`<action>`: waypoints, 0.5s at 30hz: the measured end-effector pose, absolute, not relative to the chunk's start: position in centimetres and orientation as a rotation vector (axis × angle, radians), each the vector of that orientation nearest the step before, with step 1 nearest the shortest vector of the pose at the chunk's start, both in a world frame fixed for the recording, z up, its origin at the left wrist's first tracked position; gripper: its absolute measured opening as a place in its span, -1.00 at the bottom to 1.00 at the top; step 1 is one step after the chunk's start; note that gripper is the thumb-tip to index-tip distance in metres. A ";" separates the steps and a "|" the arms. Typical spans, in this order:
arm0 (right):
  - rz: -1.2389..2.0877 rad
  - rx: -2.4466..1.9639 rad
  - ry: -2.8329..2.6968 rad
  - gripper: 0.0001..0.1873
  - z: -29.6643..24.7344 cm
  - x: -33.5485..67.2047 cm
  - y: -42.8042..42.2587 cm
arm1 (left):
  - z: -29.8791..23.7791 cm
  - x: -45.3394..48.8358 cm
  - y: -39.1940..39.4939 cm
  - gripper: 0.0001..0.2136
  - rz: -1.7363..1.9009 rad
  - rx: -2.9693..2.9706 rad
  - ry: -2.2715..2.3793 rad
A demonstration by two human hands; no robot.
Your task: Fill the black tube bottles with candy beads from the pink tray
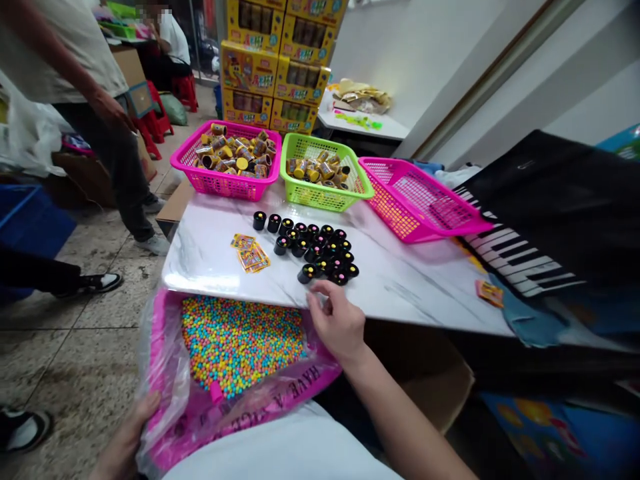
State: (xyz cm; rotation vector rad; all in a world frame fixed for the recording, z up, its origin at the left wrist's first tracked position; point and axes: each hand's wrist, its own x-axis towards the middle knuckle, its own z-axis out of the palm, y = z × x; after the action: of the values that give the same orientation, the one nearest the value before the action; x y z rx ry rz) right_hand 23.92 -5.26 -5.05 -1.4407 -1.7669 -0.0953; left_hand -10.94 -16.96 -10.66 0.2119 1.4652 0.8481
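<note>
My left hand (131, 427) is closed on the left edge of a pink tray (158, 333), whose rim is covered by clear plastic. Inside the tray lie many small coloured candy balls (240, 343). My right hand (337, 320) is over the table's front edge with its fingers curled together; whatever they may hold is hidden. Just beyond its fingertips stands a group of small black cups (320, 250), several topped with a yellow or pink ball. Left of the cups lies a loose pile of small printed cards or packets (251, 253).
Across the back of the white table (400, 287) stand a full pink basket (225, 183), a green basket (325, 197) and another pink basket (425, 200). Yellow boxes (250, 70) are stacked behind. A black piano-patterned bag (560, 193) leans at right. A person (107, 113) stands at left.
</note>
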 end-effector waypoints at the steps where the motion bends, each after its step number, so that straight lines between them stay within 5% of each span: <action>1: -0.079 -1.375 -1.808 -0.85 -5.0 24.2 -5.7 | -10.7 -10.8 -17.0 -0.50 0.886 0.194 1.484; 5: 0.027 -1.245 -1.812 -0.80 -5.8 26.0 -9.0 | -10.3 -10.3 -16.6 -0.50 0.944 0.162 1.511; 9: 0.271 -1.567 -1.509 -0.89 -9.1 27.3 -11.1 | -8.9 -9.1 -16.0 -0.45 0.976 0.181 1.442; 15: 0.873 -1.651 -0.938 -0.53 -11.9 26.8 -8.2 | -6.6 -7.6 -16.1 -0.48 1.048 0.278 1.397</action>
State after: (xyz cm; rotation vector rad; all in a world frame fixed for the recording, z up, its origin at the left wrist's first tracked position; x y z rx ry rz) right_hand 26.78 -8.18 -11.94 -1.6511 -0.9384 0.8729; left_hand -7.55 -16.05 -6.62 0.2777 1.3969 1.0482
